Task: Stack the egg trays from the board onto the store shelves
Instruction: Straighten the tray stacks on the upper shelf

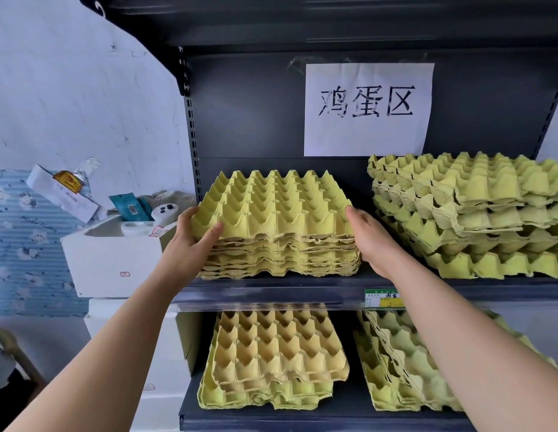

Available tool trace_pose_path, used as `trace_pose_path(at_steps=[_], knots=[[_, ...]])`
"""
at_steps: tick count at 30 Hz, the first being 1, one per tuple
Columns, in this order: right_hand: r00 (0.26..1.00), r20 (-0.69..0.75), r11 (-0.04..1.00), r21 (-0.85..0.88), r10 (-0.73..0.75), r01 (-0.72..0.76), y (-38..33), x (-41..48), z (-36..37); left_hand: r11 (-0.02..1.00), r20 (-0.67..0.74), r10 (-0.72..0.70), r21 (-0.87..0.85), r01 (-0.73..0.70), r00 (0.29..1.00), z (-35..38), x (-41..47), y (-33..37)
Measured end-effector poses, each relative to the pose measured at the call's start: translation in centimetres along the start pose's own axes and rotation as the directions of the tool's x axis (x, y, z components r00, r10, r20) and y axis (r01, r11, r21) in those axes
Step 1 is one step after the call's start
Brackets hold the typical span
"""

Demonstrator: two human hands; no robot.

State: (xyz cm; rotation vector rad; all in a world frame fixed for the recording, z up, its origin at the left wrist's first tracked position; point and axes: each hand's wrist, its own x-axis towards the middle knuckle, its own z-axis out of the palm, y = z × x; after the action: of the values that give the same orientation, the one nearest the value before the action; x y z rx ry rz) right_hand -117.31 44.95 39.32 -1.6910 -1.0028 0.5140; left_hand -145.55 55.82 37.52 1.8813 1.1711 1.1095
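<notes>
Dark grey store shelving (256, 113) fills most of my view, with a pale scuffed wall (69, 88) to its left. On the middle shelf (271, 291) I see two piles of yellow-green pulp egg trays. The larger, a loose right stack (477, 213), sits skewed with its layers fanned out and runs off the frame edge. Left of it, well apart, is the tidy tray stack (277, 219) that both hands hold; its bottom appears to rest on the shelf surface near the front lip.

On the lower shelf (302, 422) lie two more piles: a lower left stack (277, 353) with its upper trays twisted, and a lower right stack (405, 363), partly hidden behind my right forearm.

A white paper sign (368, 110) with three black characters is taped to the back panel. Beside the shelving stands a white box (112, 260) with small packets on top.

The left hand (190, 244) grips the tray stack's near left corner, fingers curled over the top rim and thumb across the front. The right hand (371, 241) clasps the right side, thumb up at the top rim; its other fingers are hidden behind the trays. A small green price label (383, 298) sits on the shelf lip
</notes>
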Motion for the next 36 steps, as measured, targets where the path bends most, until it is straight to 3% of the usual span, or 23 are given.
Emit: trace_pose_path(at_steps=[5, 15, 21, 24, 30, 36], knots=[[0.995, -0.068, 0.992, -0.105, -0.079, 0.071, -1.1, 0.4, 0.2, 0.995, -0.035, 0.026, 0.097, -0.022, 0.999, 0.6, 0.4, 0.4], [0.997, 0.017, 0.932, -0.355, -0.076, 0.077, -3.3, 3.0, -1.1, 0.926, 0.036, -0.013, 0.378, -0.001, 0.999, -1.5, 5.8, 2.4], [0.986, 0.056, 0.86, -0.482, -0.158, 0.165, -5.5, 5.2, -1.3, 0.972, 0.114, -0.016, 0.236, -0.011, 0.993, -1.9, 8.5, 4.2], [0.974, 0.132, 0.797, -0.561, -0.182, 0.225, -6.5, 7.0, -0.5, 0.947, 0.193, 0.004, 0.316, -0.066, 0.981, -1.1, 10.4, 5.5], [0.97, 0.232, 0.685, -0.695, -0.072, 0.217, -5.7, 10.1, 1.3, 0.862, 0.327, -0.069, 0.495, -0.109, 0.942, 0.5, 12.2, 5.2], [0.969, 0.247, 0.695, -0.693, -0.019, 0.191, -4.4, 11.0, 1.5, 0.779, 0.359, -0.064, 0.601, -0.178, 0.931, 1.0, 12.2, 4.7]])
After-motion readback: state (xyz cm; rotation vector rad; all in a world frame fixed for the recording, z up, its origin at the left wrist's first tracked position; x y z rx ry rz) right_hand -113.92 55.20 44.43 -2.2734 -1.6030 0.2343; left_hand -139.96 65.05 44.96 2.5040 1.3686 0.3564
